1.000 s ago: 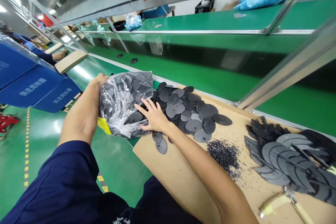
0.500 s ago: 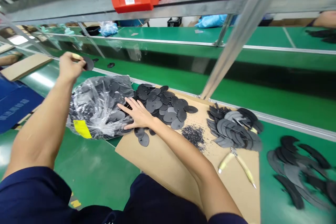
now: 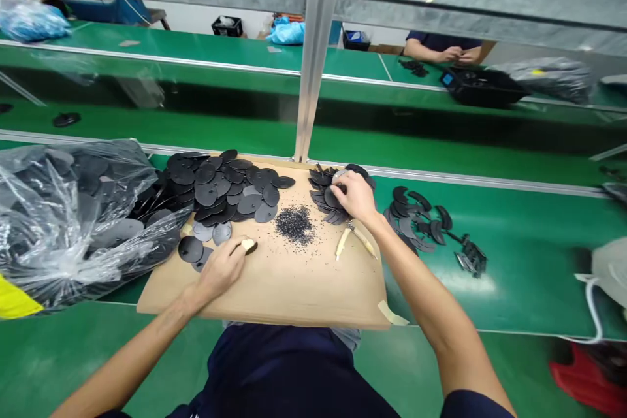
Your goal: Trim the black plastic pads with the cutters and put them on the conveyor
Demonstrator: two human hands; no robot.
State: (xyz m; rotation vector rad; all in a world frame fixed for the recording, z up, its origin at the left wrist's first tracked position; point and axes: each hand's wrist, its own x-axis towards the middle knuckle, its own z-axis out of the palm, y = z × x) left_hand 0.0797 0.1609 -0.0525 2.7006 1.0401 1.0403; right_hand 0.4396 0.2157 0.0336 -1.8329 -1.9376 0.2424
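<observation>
My left hand [image 3: 223,268] rests loosely curled on the cardboard sheet [image 3: 294,287]. One fingertip wears a yellowish cot and lies beside a few loose black discs [image 3: 191,248]. My right hand [image 3: 353,196] is closed over a pile of black moulded pieces [image 3: 323,199] at the sheet's far right. A big heap of black discs [image 3: 220,186] lies at the sheet's far left and spills from a clear plastic bag [image 3: 73,209]. Yellow-handled cutters [image 3: 353,238] lie just below my right hand, next to a small mound of black trimmings [image 3: 294,223].
Black scrap pieces [image 3: 426,215] lie on the green bench to the right of the sheet. An aluminium post [image 3: 313,46] rises behind the sheet, and the green conveyor [image 3: 416,144] carries one disc [image 3: 66,119]. Across it a co-worker's hands [image 3: 450,52] work near a black tray [image 3: 482,85].
My left hand came back from the conveyor down to the cardboard. My right hand left the bag's edge and moved right onto the moulded pieces. My view swung right.
</observation>
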